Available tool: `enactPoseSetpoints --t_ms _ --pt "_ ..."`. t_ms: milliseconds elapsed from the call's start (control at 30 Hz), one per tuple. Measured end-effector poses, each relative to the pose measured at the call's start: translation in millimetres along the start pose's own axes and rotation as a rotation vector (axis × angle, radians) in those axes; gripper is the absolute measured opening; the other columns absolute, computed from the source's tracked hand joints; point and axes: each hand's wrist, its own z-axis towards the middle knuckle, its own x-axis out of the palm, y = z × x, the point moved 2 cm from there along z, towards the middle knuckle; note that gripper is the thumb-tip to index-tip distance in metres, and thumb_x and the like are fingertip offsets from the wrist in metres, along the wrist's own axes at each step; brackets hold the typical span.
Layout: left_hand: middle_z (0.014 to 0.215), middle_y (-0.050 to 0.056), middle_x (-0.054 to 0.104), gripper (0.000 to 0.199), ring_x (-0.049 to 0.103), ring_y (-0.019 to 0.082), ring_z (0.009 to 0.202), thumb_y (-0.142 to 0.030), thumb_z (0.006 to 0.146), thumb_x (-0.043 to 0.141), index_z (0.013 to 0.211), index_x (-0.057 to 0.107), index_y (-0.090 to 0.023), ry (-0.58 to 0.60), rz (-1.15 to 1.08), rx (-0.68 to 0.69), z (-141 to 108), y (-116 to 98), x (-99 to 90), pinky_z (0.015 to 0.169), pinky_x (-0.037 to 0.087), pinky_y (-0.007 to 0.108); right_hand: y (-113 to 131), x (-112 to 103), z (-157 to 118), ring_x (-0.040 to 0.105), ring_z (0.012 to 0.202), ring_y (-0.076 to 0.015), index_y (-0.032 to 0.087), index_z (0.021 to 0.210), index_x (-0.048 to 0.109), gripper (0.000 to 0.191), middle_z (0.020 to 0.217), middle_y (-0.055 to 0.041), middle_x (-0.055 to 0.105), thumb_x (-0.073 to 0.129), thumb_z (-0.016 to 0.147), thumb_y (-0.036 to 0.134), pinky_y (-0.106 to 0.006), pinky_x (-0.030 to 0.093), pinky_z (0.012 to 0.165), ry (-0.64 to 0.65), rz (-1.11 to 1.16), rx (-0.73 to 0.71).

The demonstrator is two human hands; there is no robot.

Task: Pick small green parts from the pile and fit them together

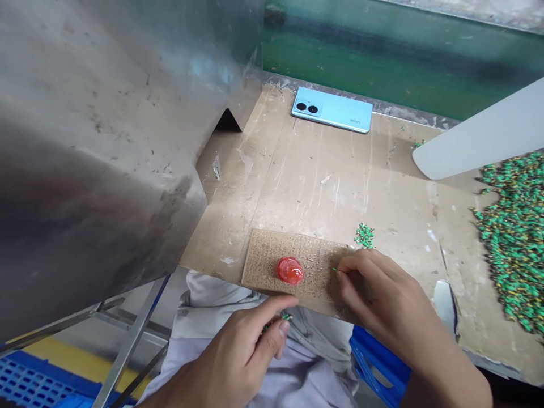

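My left hand (250, 340), near the table's front edge, is curled around several small green-and-gold pieces (287, 317), partly hidden by the fingers. My right hand (378, 289) rests over the right end of a brown speckled board (261, 255). Between its thumb and forefinger a tiny green piece (334, 269) pokes out. On the board sits a shiny red rounded lump (290, 271), left of my right hand and just above my left fingertips. Tiny raised dots cover the board around it. A small heap of green pieces (364, 235) lies just beyond my right hand.
A large pile of green-and-gold pieces (518, 243) covers the table's right side, beside a pale slanted panel (484, 133). A light-blue phone (334, 110) lies at the back of the cardboard-covered table (306, 187). A big metal housing (106, 141) blocks the left. A blue stool (378, 362) stands below.
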Motion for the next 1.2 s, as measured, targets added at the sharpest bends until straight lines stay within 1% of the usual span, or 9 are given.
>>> enactPoseSetpoints --t_ms 100,300,400,633,800,900,967,1067,1200 --pt "0.083 0.003 0.070 0.033 0.062 0.017 0.081 -0.045 0.111 0.048 0.124 0.066 -0.020 0.078 -0.251 0.022 0.8 2.8 2.8 0.080 0.047 0.030 0.7 -7.2 -4.7 0.057 0.076 -0.0168 0.022 0.097 0.056 0.009 0.085 -0.0011 0.059 0.055 0.106 0.020 -0.029 0.046 0.068 -0.015 0.068 0.052" --pt "0.079 0.003 0.074 0.032 0.029 0.007 0.049 -0.049 0.103 0.066 0.106 0.052 -0.021 0.231 -0.842 -0.005 12.5 10.4 16.6 0.048 0.021 0.023 3.7 -1.5 -9.3 0.057 0.075 -0.0160 0.022 0.101 0.056 0.008 0.086 -0.0010 0.059 0.053 0.108 0.021 -0.028 0.045 0.067 -0.005 0.138 0.080" --pt "0.076 0.003 0.072 0.034 0.028 0.005 0.047 -0.049 0.099 0.072 0.100 0.055 -0.019 0.260 -0.988 -0.031 16.5 11.4 22.0 0.044 0.017 0.022 2.7 6.8 -8.1 0.058 0.076 -0.0168 0.022 0.100 0.056 0.008 0.087 -0.0011 0.060 0.054 0.107 0.022 -0.029 0.046 0.068 0.016 0.109 0.070" --pt "0.073 0.000 0.066 0.030 0.028 0.004 0.048 -0.045 0.098 0.075 0.101 0.073 -0.015 0.126 -0.827 -0.038 16.9 12.5 22.1 0.044 0.020 0.021 3.4 11.4 -4.6 0.060 0.075 -0.0189 0.021 0.096 0.055 0.009 0.084 -0.0018 0.058 0.055 0.105 0.019 -0.030 0.047 0.067 0.007 0.046 0.055" --pt "0.079 -0.002 0.067 0.039 0.029 0.006 0.051 -0.045 0.102 0.069 0.131 0.067 -0.020 0.054 -0.665 -0.040 16.9 18.3 22.6 0.047 0.024 0.022 3.9 13.8 -3.3 0.060 0.074 -0.0188 0.020 0.096 0.054 0.009 0.085 -0.0022 0.058 0.055 0.104 0.017 -0.030 0.048 0.066 0.003 0.040 0.060" --pt "0.080 -0.001 0.066 0.046 0.032 0.008 0.054 -0.047 0.103 0.067 0.139 0.063 -0.019 0.033 -0.606 -0.037 16.1 18.8 22.9 0.048 0.024 0.023 3.8 12.9 -1.1 0.059 0.072 -0.0172 0.021 0.093 0.053 0.011 0.083 -0.0010 0.057 0.056 0.102 0.015 -0.029 0.047 0.064 0.001 0.056 0.049" --pt "0.081 0.000 0.067 0.045 0.032 0.008 0.055 -0.048 0.103 0.067 0.137 0.064 -0.019 0.031 -0.593 -0.034 15.5 17.9 23.1 0.048 0.023 0.023 4.0 9.6 0.0 0.058 0.070 -0.0157 0.022 0.091 0.053 0.014 0.081 0.0000 0.057 0.056 0.102 0.015 -0.027 0.046 0.063 0.014 0.084 0.046" --pt "0.080 0.001 0.071 0.037 0.031 0.007 0.053 -0.050 0.103 0.066 0.118 0.068 -0.017 0.058 -0.642 -0.026 14.7 15.6 23.9 0.048 0.022 0.023 3.2 2.0 -1.9 0.057 0.068 -0.0140 0.023 0.092 0.054 0.013 0.080 0.0011 0.057 0.055 0.104 0.017 -0.026 0.046 0.063 0.045 0.130 0.075" --pt "0.080 0.007 0.079 0.034 0.031 0.007 0.051 -0.048 0.099 0.073 0.095 0.055 -0.019 0.127 -0.889 -0.012 15.2 12.1 25.1 0.048 0.022 0.022 2.0 -8.4 -11.2 0.056 0.075 -0.0146 0.023 0.101 0.057 0.006 0.087 -0.0010 0.060 0.055 0.106 0.020 -0.027 0.046 0.066 -0.036 0.141 0.098"
